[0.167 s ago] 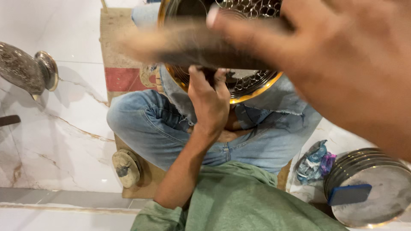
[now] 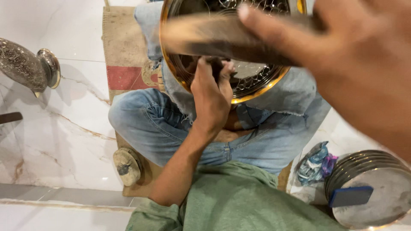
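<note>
White marble floor, brightly lit

The floor (image 2: 64, 128) has brown veins and glare; a woven mat (image 2: 124, 47) with a red stripe lies on it, a grey step (image 2: 51, 192) near the mat's end.

Metalware workshop floor: stacked metal plates (image 2: 376, 188), engraved vessel (image 2: 25, 66), marble floor (image 2: 64, 141).

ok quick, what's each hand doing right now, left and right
Left hand: closed, gripping the lower rim of the round metal tray.
Right hand: blurred close to the camera, holding a long blurred tool.
</note>
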The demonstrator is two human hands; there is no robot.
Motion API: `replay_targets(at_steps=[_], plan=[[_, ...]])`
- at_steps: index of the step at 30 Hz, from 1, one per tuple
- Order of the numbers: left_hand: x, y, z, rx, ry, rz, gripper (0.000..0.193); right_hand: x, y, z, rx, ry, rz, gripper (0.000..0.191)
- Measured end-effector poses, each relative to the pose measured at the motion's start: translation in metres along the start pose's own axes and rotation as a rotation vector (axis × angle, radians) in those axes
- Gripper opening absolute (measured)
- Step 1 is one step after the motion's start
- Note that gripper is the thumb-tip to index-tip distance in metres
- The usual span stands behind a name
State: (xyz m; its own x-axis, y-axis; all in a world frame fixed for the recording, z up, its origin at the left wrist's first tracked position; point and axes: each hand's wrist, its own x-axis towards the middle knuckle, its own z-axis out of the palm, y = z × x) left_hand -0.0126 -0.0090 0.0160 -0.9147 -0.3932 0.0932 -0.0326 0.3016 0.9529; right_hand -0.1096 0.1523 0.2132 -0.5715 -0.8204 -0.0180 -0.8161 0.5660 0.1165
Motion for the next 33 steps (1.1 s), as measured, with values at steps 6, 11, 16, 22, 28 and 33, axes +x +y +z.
replay_targets(at_steps=[6,11,16,22,28,33], plan=[[0.006,0.007,-0.007,-0.001,-0.104,0.159,0.031,-0.019,-0.002,0.015,0.543,0.134,0.205,0.05],[0.017,0.006,-0.006,0.074,-0.185,0.182,0.038,-0.045,0.017,0.032,0.428,0.059,0.217,0.056],[0.032,0.003,-0.014,0.152,-0.335,0.309,0.03,-0.071,0.018,0.044,0.304,-0.137,0.377,0.081],[0.061,0.008,-0.017,0.146,-0.706,0.48,0.048,-0.102,-0.001,0.062,0.205,-0.216,0.563,0.084],[0.086,0.011,-0.01,0.082,-0.991,0.626,0.04,-0.148,-0.06,0.125,0.285,0.166,0.675,0.087],[0.097,0.027,-0.007,0.085,-1.147,0.677,0.043,-0.18,-0.126,0.184,0.799,0.404,1.161,0.06]])
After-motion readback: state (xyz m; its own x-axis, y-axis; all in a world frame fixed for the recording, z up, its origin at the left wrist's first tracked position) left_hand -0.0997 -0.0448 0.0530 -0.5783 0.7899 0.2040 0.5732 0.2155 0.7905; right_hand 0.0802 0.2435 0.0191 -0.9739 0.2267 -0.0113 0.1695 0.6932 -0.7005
